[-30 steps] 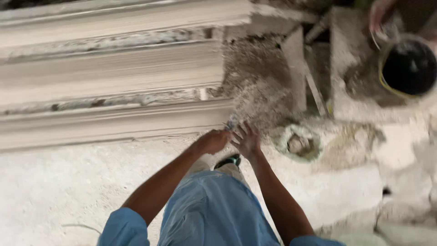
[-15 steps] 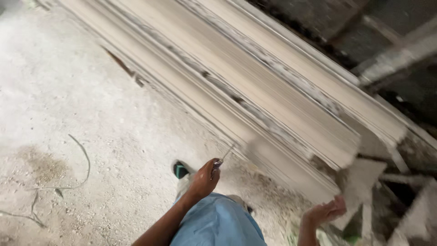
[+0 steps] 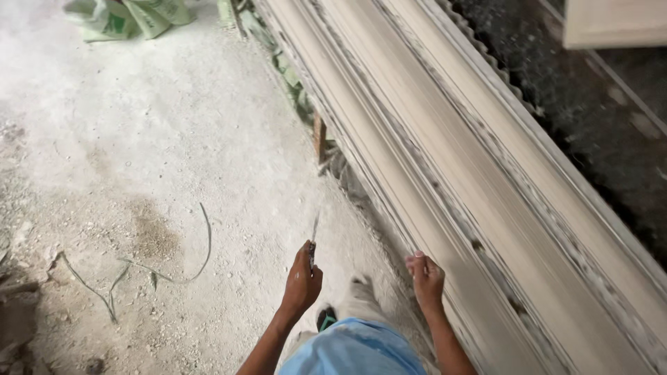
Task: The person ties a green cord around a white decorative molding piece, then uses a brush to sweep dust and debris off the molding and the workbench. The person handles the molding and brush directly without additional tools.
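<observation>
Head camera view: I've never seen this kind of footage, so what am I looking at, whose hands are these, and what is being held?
There is no machine here. The camera sits on a person's head and looks down, so the two bare arms rising from the bottom edge are that person's own. The left hand has a closed grip on a thin, blade-like tool pointing away from the body. The right hand holds nothing, fingers curled, right by the edge of the long pale moulded strips, which lie side by side and run diagonally across the picture. Below is a dusty pale floor with thin stray stems and green and white sacks at the top. The blue cloth is the person's clothing.
</observation>
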Available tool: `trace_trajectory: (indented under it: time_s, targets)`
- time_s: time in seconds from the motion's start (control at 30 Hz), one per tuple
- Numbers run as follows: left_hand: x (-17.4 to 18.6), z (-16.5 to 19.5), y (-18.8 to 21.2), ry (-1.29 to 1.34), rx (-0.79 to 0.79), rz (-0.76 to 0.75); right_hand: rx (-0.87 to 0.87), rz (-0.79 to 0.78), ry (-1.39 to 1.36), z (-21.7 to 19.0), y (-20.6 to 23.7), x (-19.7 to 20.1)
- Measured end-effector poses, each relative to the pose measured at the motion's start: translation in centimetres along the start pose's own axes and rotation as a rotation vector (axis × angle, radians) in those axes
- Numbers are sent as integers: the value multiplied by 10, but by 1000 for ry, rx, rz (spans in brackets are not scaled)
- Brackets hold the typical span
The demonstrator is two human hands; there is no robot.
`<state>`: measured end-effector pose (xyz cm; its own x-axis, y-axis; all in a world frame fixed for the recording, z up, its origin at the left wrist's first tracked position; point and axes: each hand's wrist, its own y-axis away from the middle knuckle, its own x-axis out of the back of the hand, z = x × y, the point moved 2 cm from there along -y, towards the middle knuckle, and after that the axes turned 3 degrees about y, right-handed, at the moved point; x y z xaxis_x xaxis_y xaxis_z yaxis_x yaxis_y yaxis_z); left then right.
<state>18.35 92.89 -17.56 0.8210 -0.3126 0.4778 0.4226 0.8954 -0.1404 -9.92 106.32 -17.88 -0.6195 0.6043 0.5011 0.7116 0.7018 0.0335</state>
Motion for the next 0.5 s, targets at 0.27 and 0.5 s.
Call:
trace_trajectory:
  time_s: [0.27,0.5]
  targets:
    - [41,-65,-130,128,345,15,-20,-261,27,-95,-159,-145]
    - [88,-95,-341,20,63,110,375,-313,10,-206,-340,-274]
